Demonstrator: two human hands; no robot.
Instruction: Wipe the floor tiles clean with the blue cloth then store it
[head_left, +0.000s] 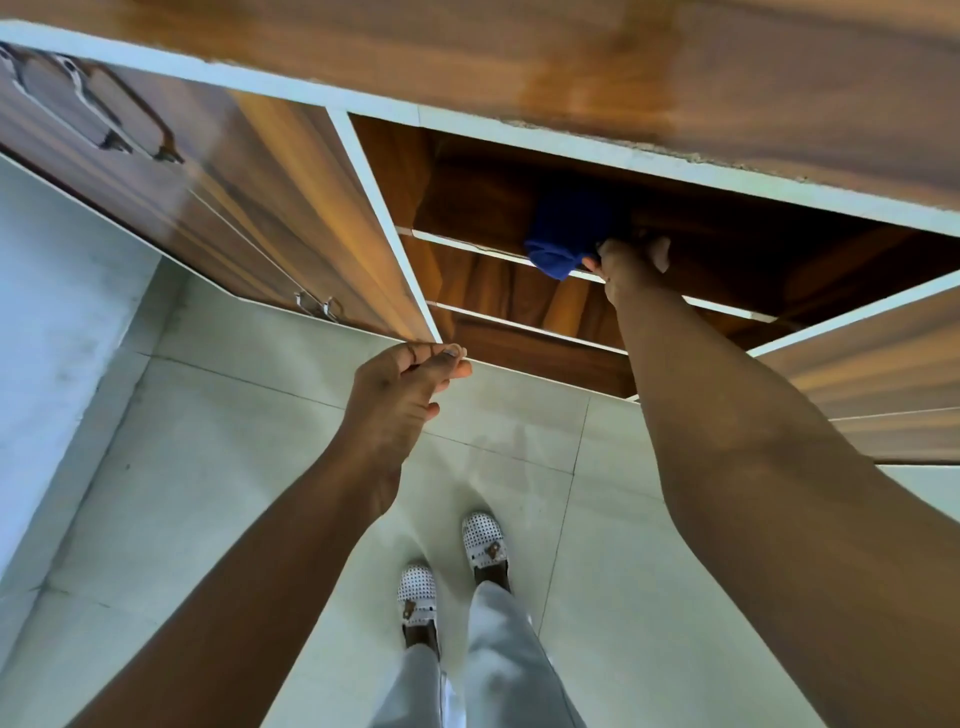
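Note:
The blue cloth (563, 236) lies bunched on the upper shelf (467, 244) inside an open wooden cabinet, one corner hanging over the shelf's white front edge. My right hand (626, 265) reaches into the cabinet and touches the cloth's right side with its fingers around it. My left hand (410, 379) pinches the lower corner of the open cabinet door (311, 208). Pale floor tiles (234, 467) spread below me.
A second shelf (524, 325) sits below the first. Another door (883, 374) stands open at the right. Closed cabinet doors with metal handles (317, 306) run to the left. My feet in white dotted shoes (447, 566) stand on the tiles.

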